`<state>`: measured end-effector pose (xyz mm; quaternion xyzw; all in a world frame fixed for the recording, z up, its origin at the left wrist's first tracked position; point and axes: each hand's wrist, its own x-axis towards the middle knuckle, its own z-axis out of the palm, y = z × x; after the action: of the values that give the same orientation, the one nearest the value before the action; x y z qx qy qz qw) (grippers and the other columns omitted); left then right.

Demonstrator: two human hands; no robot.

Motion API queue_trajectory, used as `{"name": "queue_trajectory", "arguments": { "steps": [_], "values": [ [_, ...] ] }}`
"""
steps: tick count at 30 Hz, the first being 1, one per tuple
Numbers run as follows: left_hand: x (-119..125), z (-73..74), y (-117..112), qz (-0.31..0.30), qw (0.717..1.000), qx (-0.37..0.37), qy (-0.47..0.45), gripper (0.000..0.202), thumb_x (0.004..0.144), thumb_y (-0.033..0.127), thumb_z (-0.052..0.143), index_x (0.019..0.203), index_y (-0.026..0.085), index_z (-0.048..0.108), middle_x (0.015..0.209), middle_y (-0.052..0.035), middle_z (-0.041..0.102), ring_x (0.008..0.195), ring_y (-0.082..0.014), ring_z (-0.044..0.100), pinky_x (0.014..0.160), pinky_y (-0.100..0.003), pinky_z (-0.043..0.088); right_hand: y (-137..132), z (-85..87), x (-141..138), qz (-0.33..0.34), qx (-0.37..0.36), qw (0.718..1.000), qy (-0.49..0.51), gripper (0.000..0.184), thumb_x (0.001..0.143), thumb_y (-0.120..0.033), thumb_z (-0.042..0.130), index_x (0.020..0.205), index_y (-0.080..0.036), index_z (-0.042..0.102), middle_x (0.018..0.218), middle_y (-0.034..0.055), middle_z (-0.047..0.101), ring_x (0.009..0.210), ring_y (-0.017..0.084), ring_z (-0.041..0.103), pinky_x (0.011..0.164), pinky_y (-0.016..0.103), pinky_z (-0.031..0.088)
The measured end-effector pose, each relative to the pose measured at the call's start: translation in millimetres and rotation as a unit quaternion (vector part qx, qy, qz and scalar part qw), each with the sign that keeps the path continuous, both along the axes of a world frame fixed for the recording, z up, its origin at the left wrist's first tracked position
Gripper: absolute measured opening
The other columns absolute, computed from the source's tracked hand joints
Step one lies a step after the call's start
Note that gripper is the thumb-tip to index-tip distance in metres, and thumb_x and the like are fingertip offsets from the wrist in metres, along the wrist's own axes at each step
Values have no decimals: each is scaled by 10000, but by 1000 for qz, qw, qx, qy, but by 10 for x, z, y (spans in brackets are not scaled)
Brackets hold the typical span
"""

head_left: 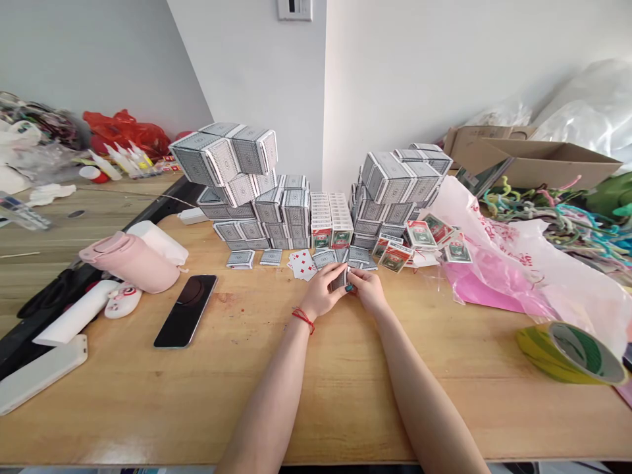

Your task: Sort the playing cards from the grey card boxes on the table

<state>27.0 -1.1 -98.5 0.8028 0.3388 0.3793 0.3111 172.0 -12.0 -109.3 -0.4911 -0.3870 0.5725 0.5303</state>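
Near the middle of the table, my left hand (pixel 322 293) is closed around a deck of playing cards (pixel 339 281) with patterned backs. The fingers of my right hand (pixel 368 289) pinch the deck's right side. Fingers hide part of it. Just beyond lie loose face-down cards (pixel 359 255) and a fan of face-up red diamonds (pixel 303 264). Two columns of boxed decks (pixel 321 217) stand behind them, between a tall left stack of card blocks (pixel 239 189) and a right one (pixel 388 178).
Loose card boxes (pixel 421 235) lie beside a pink-and-white plastic bag (pixel 486 263). A tape roll (pixel 567 352) sits at right, before tangled cords (pixel 567 217) and a cardboard box (pixel 548 161). On the left are a phone (pixel 185 311), a pink tumbler (pixel 133 261) and a mouse (pixel 122 301).
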Motion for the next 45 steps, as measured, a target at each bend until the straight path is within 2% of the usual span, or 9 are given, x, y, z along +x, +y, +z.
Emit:
{"name": "queue_trajectory", "arguments": {
  "steps": [7,14,17,21,25,29,33,38,45],
  "values": [
    [27,-17,3,38,999,8,10,480,742,255,583,1207,243,464,1229,-61,496,1145,-198,454,979,-388,388,10,5,32,20,-2,1000,-14,454,595,-458,654,933,-155,664,609,20,622,603,164,560,519,255,415],
    [22,-52,24,51,998,10,25,474,723,278,611,1178,241,485,1207,-57,507,1132,-193,464,974,-382,388,-14,63,83,108,-13,985,134,364,612,-335,692,934,-168,664,786,43,665,680,140,578,630,260,424],
    [20,-68,34,52,998,17,23,465,725,309,609,1170,231,495,1196,-62,512,1125,-191,469,973,-376,389,-20,67,89,123,-14,979,162,344,618,-316,699,931,-177,664,816,47,665,699,138,582,649,258,427],
    [17,-61,34,43,998,30,26,516,704,312,632,1190,237,476,1208,-62,505,1139,-197,458,982,-382,381,-12,67,105,118,-24,980,160,317,604,-311,715,885,-172,669,809,52,665,688,144,585,628,259,436],
    [24,-36,13,28,997,49,58,590,693,240,637,1241,247,418,1250,-62,477,1172,-201,430,997,-383,369,3,50,109,107,-34,980,162,298,595,-316,724,850,-171,672,766,49,665,668,148,591,632,273,452],
    [43,-12,-14,38,992,67,104,604,709,159,585,1269,257,379,1269,-62,455,1175,-212,427,987,-397,375,23,10,62,47,-22,989,140,304,571,-338,738,818,-172,676,739,44,667,688,164,604,682,298,458],
    [50,0,-22,49,990,76,106,556,734,192,561,1259,249,389,1259,-65,457,1159,-209,440,968,-383,394,36,-7,22,10,-9,992,125,327,556,-364,743,815,-176,679,690,32,664,677,172,605,680,306,456],
    [57,-3,-28,73,993,64,72,549,739,269,582,1253,246,391,1252,-67,461,1160,-203,438,978,-374,387,21,17,53,28,-10,990,141,314,587,-375,723,827,-179,675,758,37,669,700,151,590,668,276,450],
    [72,-4,-43,88,994,48,52,589,705,218,613,1249,259,392,1243,-63,466,1159,-211,441,974,-389,390,-8,42,58,71,-42,985,154,324,596,-393,715,843,-187,673,790,43,666,722,163,588,672,298,468]
  ]
}}
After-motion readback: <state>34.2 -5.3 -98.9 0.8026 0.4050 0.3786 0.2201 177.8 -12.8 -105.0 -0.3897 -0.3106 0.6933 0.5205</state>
